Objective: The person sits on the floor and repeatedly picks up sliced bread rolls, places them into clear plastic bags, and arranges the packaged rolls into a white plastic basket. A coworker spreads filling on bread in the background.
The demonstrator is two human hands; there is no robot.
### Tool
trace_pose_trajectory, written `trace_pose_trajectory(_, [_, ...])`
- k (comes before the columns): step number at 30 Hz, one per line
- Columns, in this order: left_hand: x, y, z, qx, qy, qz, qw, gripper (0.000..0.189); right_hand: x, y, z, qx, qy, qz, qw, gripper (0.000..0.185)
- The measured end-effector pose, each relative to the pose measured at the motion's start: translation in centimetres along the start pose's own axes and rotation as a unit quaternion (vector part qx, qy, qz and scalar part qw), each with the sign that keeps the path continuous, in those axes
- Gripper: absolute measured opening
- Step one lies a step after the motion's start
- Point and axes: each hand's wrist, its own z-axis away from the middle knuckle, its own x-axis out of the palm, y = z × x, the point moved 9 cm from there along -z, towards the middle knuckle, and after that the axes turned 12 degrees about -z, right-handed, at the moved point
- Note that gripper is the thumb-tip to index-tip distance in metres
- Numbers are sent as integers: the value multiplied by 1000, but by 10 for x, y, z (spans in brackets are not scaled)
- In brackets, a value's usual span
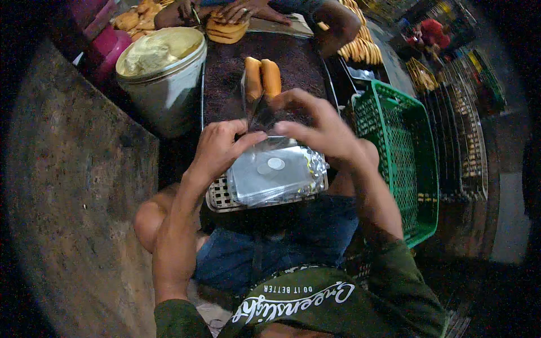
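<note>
Two elongated bread rolls [262, 79] lie side by side at the mouth of a clear plastic bag [258, 114], over a dark crumb-covered tray [224, 72]. My left hand [222, 145] pinches the bag's near left edge between thumb and forefinger. At the bag's right side is my right hand [317, 124], slightly blurred, with its forefinger by the right roll and its thumb by the bag; whether it grips the film I cannot tell. Just below both hands, a stack of clear plastic bags [270, 177] rests on a light plastic basket [217, 205].
A white bucket of pale cream [177, 91] stands left of the tray. Across it, another person's hands [236, 12] hold stacked bread [228, 31]. To the right are a green plastic crate [391, 169], rows of rolls [363, 48] and stacked trays [460, 139].
</note>
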Motion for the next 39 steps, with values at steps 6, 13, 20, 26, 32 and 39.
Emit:
trace_pose_trajectory(6, [89, -38, -23, -294, -159, 421, 843, 60, -23, 59, 47, 135, 347, -420, 828, 14])
trace_pose_trajectory(13, [57, -33, -79, -182, 159, 533, 811, 30, -15, 119, 99, 205, 430, -498, 724, 17])
trace_pose_trajectory(20, [-50, -51, -75, -119, 440, 198, 868, 28, -30, 148, 13, 143, 362, -169, 906, 21])
trace_pose_trajectory(26, [-26, -27, -91, -2, 53, 17, 998, 16, -53, 127, -19, 60, 281, -262, 921, 56])
trace_pose_trajectory(32, [-16, 20, -72, 188, 147, -229, 944, 24, 3, 59, -56, 164, -72, 259, 949, 38])
trace_pose_trajectory(39, [-14, -56, -63, -173, 234, 357, 888, 60, -44, 75, 19, 73, 413, -489, 765, 16])
